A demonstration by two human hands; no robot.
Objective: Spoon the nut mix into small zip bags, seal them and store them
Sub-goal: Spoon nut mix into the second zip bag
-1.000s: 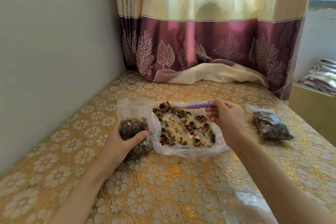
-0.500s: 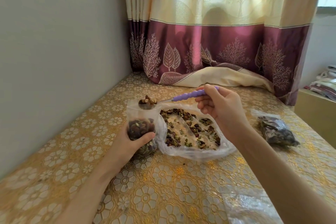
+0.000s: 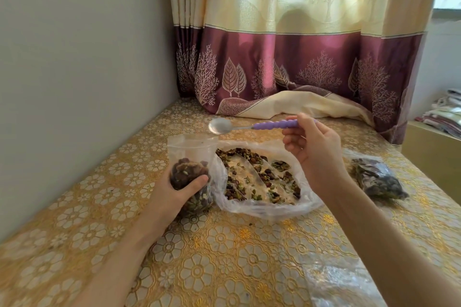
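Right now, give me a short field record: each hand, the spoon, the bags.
left hand: grips small zip bag, upright, mouth open, partly filled
right hand: pinches spoon by purple handle
spoon bowl: empty, held above the small bag's mouth
big bag: lies open on the table, nut mix inside
filled bag: lies to the right, seal not readable

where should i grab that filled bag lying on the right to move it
Take the small clear zip bag of dark nut mix by its flat empty top strip at the far end, coming from above with pinching fingers. It lies on its side, and the bulging middle looks likely to shift.
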